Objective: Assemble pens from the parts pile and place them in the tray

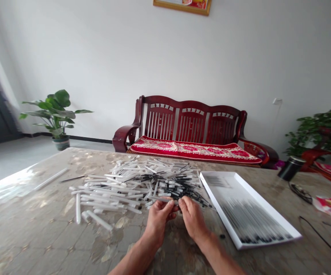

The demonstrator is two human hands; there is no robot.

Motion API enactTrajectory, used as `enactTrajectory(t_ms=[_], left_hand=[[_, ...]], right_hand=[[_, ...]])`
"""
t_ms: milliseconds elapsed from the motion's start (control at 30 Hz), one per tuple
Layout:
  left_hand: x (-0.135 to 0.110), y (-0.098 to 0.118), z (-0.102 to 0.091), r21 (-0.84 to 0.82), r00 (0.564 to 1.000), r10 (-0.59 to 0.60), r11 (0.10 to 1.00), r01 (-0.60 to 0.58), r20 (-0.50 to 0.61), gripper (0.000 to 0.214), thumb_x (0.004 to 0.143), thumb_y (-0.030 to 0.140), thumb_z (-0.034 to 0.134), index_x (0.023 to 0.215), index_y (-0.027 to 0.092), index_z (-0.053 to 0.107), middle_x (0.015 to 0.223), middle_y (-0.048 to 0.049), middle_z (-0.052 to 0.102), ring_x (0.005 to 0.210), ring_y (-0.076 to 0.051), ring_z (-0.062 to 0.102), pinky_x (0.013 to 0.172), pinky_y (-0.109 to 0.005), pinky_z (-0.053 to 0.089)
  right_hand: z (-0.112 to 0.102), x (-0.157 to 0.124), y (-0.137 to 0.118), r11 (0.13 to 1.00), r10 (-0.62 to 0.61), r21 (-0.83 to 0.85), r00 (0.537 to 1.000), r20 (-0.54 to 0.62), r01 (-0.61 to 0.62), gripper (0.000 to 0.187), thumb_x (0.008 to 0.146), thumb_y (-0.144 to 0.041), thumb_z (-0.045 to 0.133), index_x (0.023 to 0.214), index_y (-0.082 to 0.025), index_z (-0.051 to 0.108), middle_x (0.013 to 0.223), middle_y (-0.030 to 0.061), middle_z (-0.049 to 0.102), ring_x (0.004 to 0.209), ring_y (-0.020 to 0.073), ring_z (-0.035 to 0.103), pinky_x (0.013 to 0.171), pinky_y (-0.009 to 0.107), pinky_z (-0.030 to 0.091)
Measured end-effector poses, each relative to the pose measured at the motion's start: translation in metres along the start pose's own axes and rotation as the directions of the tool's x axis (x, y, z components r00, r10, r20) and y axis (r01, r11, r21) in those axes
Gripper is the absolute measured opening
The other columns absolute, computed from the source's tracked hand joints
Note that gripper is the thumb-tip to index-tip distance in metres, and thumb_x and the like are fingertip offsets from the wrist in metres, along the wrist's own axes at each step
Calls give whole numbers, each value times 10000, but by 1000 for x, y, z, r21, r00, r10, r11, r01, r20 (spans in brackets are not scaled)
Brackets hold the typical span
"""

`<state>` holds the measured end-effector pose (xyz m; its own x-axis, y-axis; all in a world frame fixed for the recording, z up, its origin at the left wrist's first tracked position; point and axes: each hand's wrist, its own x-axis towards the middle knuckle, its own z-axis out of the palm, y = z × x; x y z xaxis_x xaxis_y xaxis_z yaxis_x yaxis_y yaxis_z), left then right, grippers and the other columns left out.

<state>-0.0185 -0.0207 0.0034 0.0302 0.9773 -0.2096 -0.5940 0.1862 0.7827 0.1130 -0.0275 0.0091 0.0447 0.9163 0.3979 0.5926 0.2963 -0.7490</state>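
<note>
My left hand (157, 220) pinches a whitish pen barrel (160, 199) between thumb and fingers, in front of the heap. Close beside it, my right hand (193, 218) has thumb and fingers pressed together at the barrel's right end; whatever small piece they grip is hidden. Just beyond both hands lies a big loose pile of white translucent pen barrels (108, 193). Dark pen caps and thin dark refills (179, 185) are mixed into its right side. To the right stands a shallow white box (268, 244) with rows of assembled pens (254, 217) in it.
A small black piece (222, 236) lies near the box. On the left are a single barrel (51, 178) and a thin dark refill (72, 178). A black cup (291, 168), cables (300, 193) and a red packet (330, 206) are at right. Behind the table stands a wooden bench (188, 122).
</note>
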Motion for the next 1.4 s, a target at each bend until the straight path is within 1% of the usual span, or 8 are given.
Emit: enactTrajectory(t_ms=[300, 500, 667, 800, 967, 1100, 1233, 1400], left_hand=[[-1, 5, 1, -8, 1000, -23, 1000, 23, -18, 452, 444, 373, 923, 740, 139, 673, 651, -12, 693, 605, -141, 658, 511, -203, 485], [1, 2, 1, 15, 1000, -12, 1000, 13, -29, 496, 423, 423, 918, 739, 134, 668, 625, 2, 675, 575, -123, 631, 500, -203, 474], [0, 2, 0, 35, 1000, -9, 999, 10, -5, 485, 435, 431, 909, 736, 138, 668, 650, -4, 685, 602, -131, 641, 509, -204, 468], [1, 0, 0, 65, 1000, 4, 998, -3, -11, 496, 423, 453, 907, 716, 136, 662, 600, 8, 659, 558, -118, 613, 496, -207, 463], [3, 0, 0, 73, 1000, -1, 997, 2, -8, 496, 433, 451, 901, 731, 136, 660, 643, -10, 683, 592, -133, 635, 494, -204, 455], [1, 1, 1, 95, 999, 21, 995, -24, 25, 499, 440, 461, 895, 726, 140, 642, 583, 15, 646, 550, -116, 602, 478, -197, 442], [0, 2, 2, 128, 998, 37, 991, -43, 47, 504, 448, 469, 884, 730, 142, 623, 577, 22, 635, 528, -112, 590, 470, -199, 436], [3, 1, 2, 256, 992, 78, 961, -101, 101, 449, 538, 490, 815, 770, 172, 599, 611, 19, 636, 556, -150, 623, 461, -218, 434]], right_hand=[[-2, 0, 0, 999, -8, 52, 999, 31, 6, 280, 927, -427, 466, 756, -231, 569, 719, -6, 631, 687, 158, 578, 626, 234, 373], [2, 1, 0, 996, 86, 11, 994, 66, -87, 450, 963, -496, 323, 652, -229, 509, 592, -6, 576, 567, 150, 525, 556, 244, 342], [2, 1, 1, 1000, 6, -3, 998, 57, -6, 320, 931, -450, 437, 752, -215, 561, 703, 3, 638, 669, 153, 582, 606, 229, 368], [3, 0, 3, 996, 86, 0, 993, 83, -87, 483, 969, -500, 321, 649, -215, 543, 584, 7, 605, 558, 148, 545, 536, 242, 332], [1, -1, 1, 999, 29, -18, 998, 64, -28, 333, 923, -457, 439, 730, -218, 568, 672, 2, 636, 644, 152, 578, 592, 237, 371], [5, 0, 1, 972, 190, 118, 976, 108, -203, 439, 911, -539, 373, 622, -236, 507, 566, -5, 570, 525, 149, 532, 495, 249, 366], [8, -1, -1, 847, 402, 267, 883, 243, -459, 498, 880, -643, 360, 631, -246, 526, 545, -5, 576, 396, 134, 470, 374, 250, 324], [8, -4, -5, 825, 431, 295, 874, 225, -482, 539, 851, -694, 374, 593, -246, 528, 454, -19, 518, 351, 125, 439, 361, 242, 314]])
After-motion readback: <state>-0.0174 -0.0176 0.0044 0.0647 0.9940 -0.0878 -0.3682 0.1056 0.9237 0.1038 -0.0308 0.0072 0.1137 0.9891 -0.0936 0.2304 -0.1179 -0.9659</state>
